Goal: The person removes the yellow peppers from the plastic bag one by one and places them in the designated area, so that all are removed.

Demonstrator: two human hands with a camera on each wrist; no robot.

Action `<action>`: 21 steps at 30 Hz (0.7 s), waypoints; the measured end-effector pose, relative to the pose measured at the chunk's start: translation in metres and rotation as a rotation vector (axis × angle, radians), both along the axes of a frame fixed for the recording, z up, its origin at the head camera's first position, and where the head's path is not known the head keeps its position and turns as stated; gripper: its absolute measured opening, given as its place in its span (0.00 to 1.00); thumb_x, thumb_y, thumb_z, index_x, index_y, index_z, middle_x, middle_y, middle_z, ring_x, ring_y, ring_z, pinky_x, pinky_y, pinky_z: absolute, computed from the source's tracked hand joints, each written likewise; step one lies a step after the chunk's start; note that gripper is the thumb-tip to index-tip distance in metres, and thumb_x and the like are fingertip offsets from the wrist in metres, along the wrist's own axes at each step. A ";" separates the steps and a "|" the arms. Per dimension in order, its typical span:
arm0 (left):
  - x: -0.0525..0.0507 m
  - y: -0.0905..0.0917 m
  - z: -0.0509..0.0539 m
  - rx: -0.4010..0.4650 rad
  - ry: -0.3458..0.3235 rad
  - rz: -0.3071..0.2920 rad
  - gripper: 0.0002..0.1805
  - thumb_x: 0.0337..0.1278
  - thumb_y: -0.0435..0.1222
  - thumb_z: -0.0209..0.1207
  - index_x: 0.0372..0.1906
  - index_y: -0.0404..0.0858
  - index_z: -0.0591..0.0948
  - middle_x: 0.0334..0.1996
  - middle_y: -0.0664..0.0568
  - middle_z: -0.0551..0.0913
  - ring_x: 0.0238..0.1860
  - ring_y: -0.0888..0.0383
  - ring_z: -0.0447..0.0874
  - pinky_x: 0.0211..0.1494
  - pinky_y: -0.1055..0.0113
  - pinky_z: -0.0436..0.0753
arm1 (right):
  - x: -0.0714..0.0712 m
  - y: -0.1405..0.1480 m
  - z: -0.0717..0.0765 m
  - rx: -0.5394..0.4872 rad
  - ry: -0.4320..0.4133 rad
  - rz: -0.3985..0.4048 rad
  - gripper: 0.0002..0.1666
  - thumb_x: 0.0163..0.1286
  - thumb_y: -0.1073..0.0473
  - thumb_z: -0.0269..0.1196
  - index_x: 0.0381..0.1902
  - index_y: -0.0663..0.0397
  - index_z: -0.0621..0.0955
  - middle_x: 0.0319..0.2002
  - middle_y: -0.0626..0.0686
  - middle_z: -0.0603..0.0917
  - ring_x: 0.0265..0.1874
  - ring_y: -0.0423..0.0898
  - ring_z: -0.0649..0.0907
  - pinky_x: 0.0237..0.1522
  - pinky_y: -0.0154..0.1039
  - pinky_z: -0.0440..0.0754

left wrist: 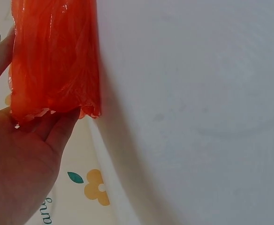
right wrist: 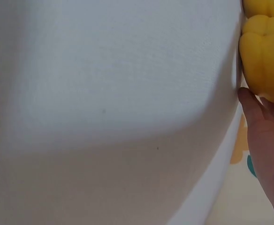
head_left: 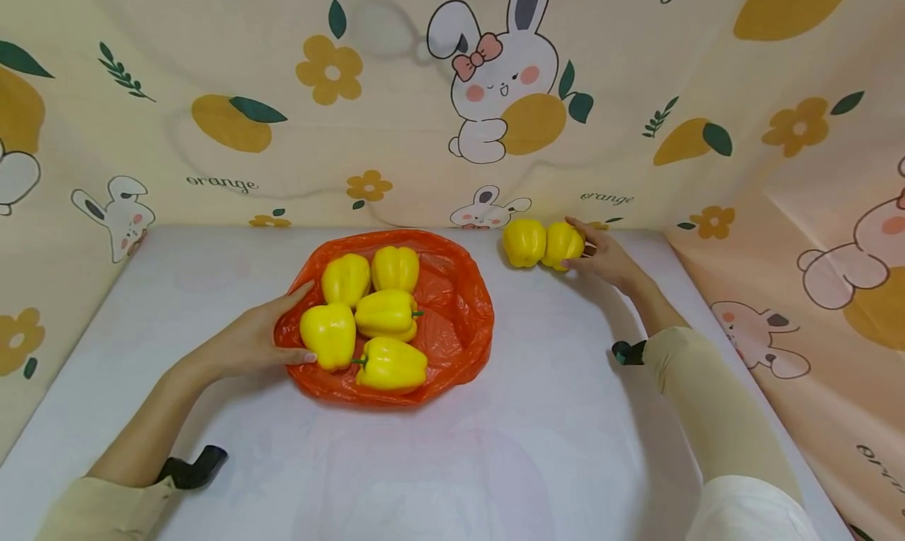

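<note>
A red plastic bag (head_left: 459,313) stands with its mouth spread wide and its rim rolled down. Several yellow bell peppers (head_left: 387,315) lie inside, mostly toward its left side. My left hand (head_left: 247,333) holds the bag's left side, thumb near the front and fingers farther back. In the left wrist view, the fingers pass partly behind the red plastic (left wrist: 55,61). At the back of the table, two more bell peppers sit side by side. My right hand (head_left: 604,254) grips the right-hand pepper (head_left: 562,245) between thumb and fingers; the left-hand pepper (head_left: 524,243) touches it.
A white-covered table (head_left: 438,470) carries everything. Behind it and to the right hangs a cream cloth (head_left: 396,133) printed with rabbits, flowers and oranges. Dark wrist-worn devices show at the left sleeve (head_left: 106,509) and the right sleeve (head_left: 714,407).
</note>
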State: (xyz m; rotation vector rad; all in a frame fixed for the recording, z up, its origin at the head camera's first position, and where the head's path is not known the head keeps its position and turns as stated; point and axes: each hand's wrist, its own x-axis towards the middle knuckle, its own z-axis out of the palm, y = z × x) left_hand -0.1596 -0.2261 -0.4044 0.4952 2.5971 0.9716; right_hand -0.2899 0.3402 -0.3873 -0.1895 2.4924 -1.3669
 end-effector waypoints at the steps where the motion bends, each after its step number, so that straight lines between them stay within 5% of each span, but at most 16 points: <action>1: 0.000 0.000 0.000 -0.001 -0.001 0.000 0.62 0.46 0.59 0.71 0.80 0.42 0.49 0.76 0.35 0.56 0.74 0.33 0.55 0.70 0.35 0.61 | 0.001 -0.001 0.001 0.005 -0.002 -0.002 0.52 0.65 0.64 0.69 0.80 0.49 0.54 0.77 0.63 0.53 0.72 0.65 0.60 0.73 0.59 0.56; 21: 0.001 0.000 0.003 -0.007 0.011 -0.006 0.63 0.46 0.60 0.71 0.80 0.43 0.48 0.76 0.34 0.55 0.74 0.33 0.53 0.70 0.34 0.59 | 0.001 -0.008 0.015 -0.016 0.114 -0.042 0.49 0.63 0.64 0.70 0.77 0.56 0.59 0.77 0.60 0.56 0.76 0.59 0.56 0.75 0.54 0.53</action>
